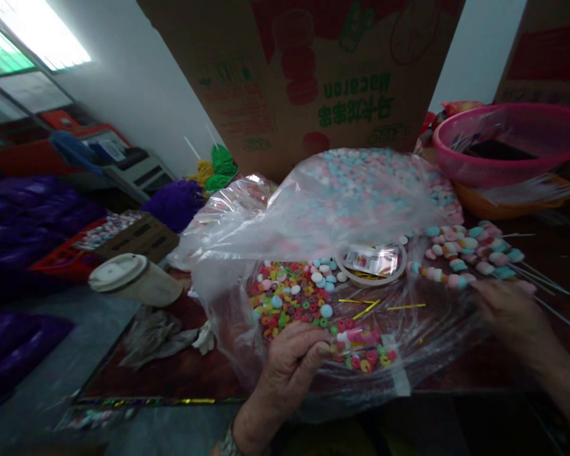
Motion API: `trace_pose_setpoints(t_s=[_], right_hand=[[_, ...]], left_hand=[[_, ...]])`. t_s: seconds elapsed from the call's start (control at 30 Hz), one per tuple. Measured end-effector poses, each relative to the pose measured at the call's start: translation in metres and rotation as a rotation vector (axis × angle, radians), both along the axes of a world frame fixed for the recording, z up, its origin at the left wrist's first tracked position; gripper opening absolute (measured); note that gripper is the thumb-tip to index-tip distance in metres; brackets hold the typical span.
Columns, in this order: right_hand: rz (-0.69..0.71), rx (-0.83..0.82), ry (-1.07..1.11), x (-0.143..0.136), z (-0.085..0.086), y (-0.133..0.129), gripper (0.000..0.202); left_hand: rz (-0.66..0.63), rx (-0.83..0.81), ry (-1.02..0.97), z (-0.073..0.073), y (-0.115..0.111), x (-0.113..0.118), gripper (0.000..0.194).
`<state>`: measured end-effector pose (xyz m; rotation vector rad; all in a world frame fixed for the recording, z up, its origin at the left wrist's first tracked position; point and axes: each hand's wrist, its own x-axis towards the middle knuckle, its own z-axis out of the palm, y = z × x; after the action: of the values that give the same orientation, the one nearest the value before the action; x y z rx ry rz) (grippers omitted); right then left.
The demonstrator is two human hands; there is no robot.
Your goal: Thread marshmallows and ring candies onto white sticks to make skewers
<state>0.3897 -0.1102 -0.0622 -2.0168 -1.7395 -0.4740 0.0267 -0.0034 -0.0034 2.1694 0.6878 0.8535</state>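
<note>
Head view: at lower centre, a thin stick (356, 334) threaded with ring candies is pinched by the left hand (289, 364). At the right edge, the blurred right hand (506, 310) rests on finished skewers (465, 256); its finger spread cannot be told. The stick seems light, brittle and best gripped at its bare end.

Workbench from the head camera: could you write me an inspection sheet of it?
Surface: dark red table, mostly covered.
Job's things: ring candies on clear plastic; candy skewers at right.
Clutter: white lidded cup, crumpled rag, pink basin.
Grips: left hand pinches a candy stick; right hand, blurred, at the skewers.
Cables: nothing seen.
Surroundings: cardboard box, purple bags.
</note>
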Motion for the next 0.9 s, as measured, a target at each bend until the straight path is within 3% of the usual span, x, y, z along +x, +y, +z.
trace_pose_setpoints(t_s=[0.07,0.13,0.3,0.4,0.5,0.63,0.9], right_hand=[[0.155,0.117,0.020,-0.015,0.010,-0.018,0.022],[0.277,0.115,0.048,-0.033,0.026,-0.033,0.022],[0.404,0.131,-0.009,-0.061,0.055,-0.042,0.034],[0.529,0.047,-0.081,-0.064,0.055,-0.039,0.051],[0.534,0.042,-0.045,-0.067,0.051,-0.040,0.061],[0.425,0.093,0.093,-0.075,0.048,-0.044,0.056],[0.488,0.055,0.078,-0.079,0.036,-0.042,0.058]], left_hand=[[0.015,0.015,0.010,-0.001,0.002,-0.004,0.024],[0.024,0.012,0.018,-0.001,0.004,-0.006,0.025],[-0.005,-0.050,0.023,-0.001,0.007,-0.004,0.028],[0.002,-0.099,0.050,0.000,0.005,-0.004,0.033],[0.058,-0.137,0.112,-0.001,0.004,-0.007,0.039],[0.101,-0.228,0.167,-0.002,0.003,-0.010,0.045],[0.086,-0.537,0.103,-0.002,0.002,-0.009,0.045]])
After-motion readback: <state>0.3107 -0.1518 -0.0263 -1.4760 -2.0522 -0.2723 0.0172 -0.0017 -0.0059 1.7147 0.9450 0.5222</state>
